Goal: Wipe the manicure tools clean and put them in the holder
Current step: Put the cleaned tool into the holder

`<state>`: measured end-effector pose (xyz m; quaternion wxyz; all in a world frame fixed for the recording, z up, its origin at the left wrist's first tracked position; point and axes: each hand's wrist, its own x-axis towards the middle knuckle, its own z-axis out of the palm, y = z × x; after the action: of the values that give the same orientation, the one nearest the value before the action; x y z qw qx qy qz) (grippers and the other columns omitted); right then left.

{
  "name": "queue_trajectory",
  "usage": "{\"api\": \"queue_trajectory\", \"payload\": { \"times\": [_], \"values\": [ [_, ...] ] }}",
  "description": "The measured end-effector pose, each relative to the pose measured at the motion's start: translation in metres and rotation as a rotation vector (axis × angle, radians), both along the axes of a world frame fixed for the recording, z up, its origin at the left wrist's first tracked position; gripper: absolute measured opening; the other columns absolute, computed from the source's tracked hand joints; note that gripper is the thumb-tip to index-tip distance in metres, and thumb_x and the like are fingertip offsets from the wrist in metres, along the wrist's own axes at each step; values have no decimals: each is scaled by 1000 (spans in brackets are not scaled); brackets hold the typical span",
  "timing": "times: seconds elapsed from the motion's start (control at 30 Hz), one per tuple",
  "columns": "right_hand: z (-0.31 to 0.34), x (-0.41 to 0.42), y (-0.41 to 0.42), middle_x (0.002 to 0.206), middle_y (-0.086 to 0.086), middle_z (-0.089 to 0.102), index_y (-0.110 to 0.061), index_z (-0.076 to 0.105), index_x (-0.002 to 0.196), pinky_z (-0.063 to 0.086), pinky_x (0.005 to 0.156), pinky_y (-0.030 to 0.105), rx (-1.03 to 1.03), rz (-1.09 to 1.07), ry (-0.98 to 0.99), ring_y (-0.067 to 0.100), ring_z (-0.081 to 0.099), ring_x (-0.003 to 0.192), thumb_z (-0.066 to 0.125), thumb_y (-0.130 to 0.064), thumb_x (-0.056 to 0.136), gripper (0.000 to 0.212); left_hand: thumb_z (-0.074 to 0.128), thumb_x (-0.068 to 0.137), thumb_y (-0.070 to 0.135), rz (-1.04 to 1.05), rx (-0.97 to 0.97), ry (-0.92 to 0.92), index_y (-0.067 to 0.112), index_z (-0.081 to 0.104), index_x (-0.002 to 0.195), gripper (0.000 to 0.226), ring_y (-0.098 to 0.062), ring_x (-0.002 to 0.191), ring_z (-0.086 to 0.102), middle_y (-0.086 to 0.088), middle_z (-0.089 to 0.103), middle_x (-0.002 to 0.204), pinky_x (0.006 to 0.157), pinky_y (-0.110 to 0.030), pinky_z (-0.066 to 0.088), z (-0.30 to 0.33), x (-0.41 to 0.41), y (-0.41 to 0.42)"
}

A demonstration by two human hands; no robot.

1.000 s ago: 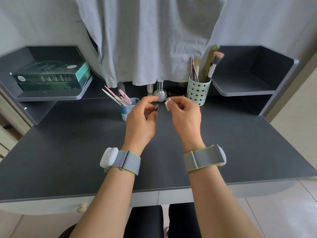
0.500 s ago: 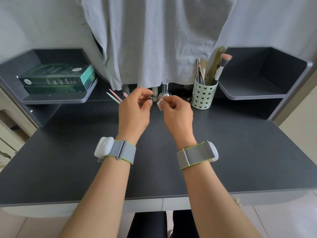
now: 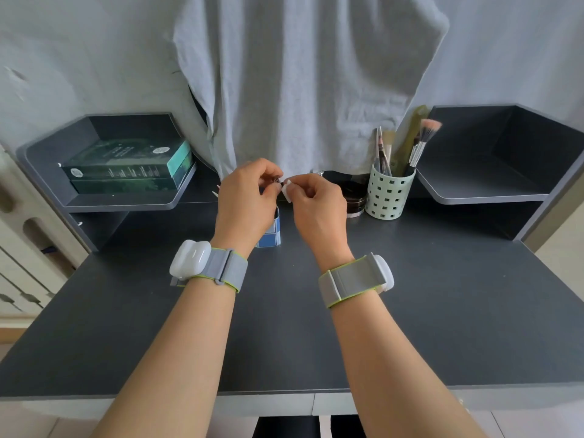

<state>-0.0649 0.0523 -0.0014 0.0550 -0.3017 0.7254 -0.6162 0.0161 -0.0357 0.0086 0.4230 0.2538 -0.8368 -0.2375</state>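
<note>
My left hand (image 3: 248, 197) pinches a small metal manicure tool (image 3: 276, 180) between thumb and fingertips, held up above the desk. My right hand (image 3: 316, 200) pinches a small white wipe (image 3: 287, 190) right against the tool. Both hands meet at the middle of the view. Beneath my left hand stands the blue holder (image 3: 272, 230), mostly hidden by the hand; tips of thin pink and pale sticks (image 3: 216, 191) poke out to its left.
A pale green perforated cup (image 3: 388, 197) with makeup brushes stands at the back right, a dark round jar (image 3: 355, 200) beside it. Green boxes (image 3: 126, 167) lie on the left shelf. A grey cloth (image 3: 300, 83) hangs behind. The dark desk (image 3: 442, 311) stretches forward.
Both hands have lifted and shifted slightly left while still holding the tool and wipe together. They now cover most of the blue holder and the glass bottle behind.
</note>
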Motion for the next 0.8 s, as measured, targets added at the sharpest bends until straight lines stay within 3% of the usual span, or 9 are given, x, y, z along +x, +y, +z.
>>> {"api": "queue_trajectory", "payload": {
  "times": [0.1, 0.2, 0.27, 0.37, 0.53, 0.8],
  "values": [
    [0, -1, -2, 72, -15, 65, -20, 76, 95, 47, 75, 26, 10, 3, 0, 9, 61, 77, 65, -22, 93, 11, 66, 86, 10, -1, -29, -72, 22, 71, 94, 15, -10, 79, 68, 7, 71, 88, 76, -33, 55, -2, -4, -8],
    [-2, -4, -4, 70, -16, 64, -19, 76, 95, 44, 72, 23, 19, -3, 12, 6, 59, 74, 65, -21, 92, 11, 66, 84, 17, 41, -66, -141, 28, 69, 91, 14, -9, 81, 68, 11, 72, 82, 88, -42, 50, -5, -6, -12],
    [-4, -5, -4, 71, -15, 64, -19, 76, 96, 43, 72, 23, 28, -7, 14, 7, 59, 74, 65, -21, 93, 12, 66, 88, 21, 88, -118, -213, 31, 68, 93, 11, -11, 88, 67, 13, 72, 83, 97, -42, 38, -6, -6, -14],
    [-7, -7, -4, 74, -13, 65, -18, 77, 97, 42, 71, 24, 31, -14, 10, 8, 57, 74, 65, -22, 93, 14, 65, 92, 26, 129, -178, -309, 32, 68, 97, 8, -14, 99, 62, 13, 71, 90, 95, -40, 24, -9, -7, -16],
    [-11, -8, -4, 70, -18, 61, -19, 76, 97, 40, 71, 22, 50, -9, 12, 3, 55, 69, 64, -22, 94, 13, 63, 91, 30, 158, -229, -448, 33, 66, 93, 5, -13, 101, 55, 15, 66, 83, 102, -45, 21, -18, -9, -21],
    [-18, -7, -4, 70, -18, 61, -18, 76, 97, 48, 74, 28, 51, -1, 18, 7, 57, 70, 64, -20, 94, 13, 55, 95, 29, 189, -323, -585, 32, 70, 87, 17, -16, 100, 53, 12, 67, 82, 95, -41, 17, -24, -7, -22]
  ]
}}
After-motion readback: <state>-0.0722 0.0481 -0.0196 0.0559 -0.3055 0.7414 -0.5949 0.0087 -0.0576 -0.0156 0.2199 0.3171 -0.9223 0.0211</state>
